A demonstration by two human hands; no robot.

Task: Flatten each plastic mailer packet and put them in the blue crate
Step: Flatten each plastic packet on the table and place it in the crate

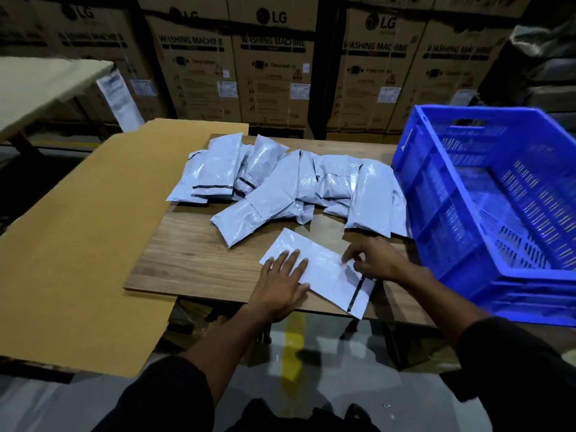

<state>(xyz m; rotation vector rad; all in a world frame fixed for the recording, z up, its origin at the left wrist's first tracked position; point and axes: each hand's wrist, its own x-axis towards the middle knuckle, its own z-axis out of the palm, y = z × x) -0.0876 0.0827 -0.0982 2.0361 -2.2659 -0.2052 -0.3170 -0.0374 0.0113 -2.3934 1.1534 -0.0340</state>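
Note:
One pale grey mailer packet lies flat at the front edge of the wooden table, its black-striped end hanging over the edge. My left hand presses flat on its left part with fingers straight. My right hand rests on its right part with fingers curled down on the plastic near the flap. Behind them lies a heap of several puffy grey packets. The blue crate stands at the right end of the table; no packets show inside it.
A large brown cardboard sheet covers the surface to the left. Stacked washing-machine cartons form a wall behind the table. A cream tabletop is at far left. The grey floor with a yellow line is below.

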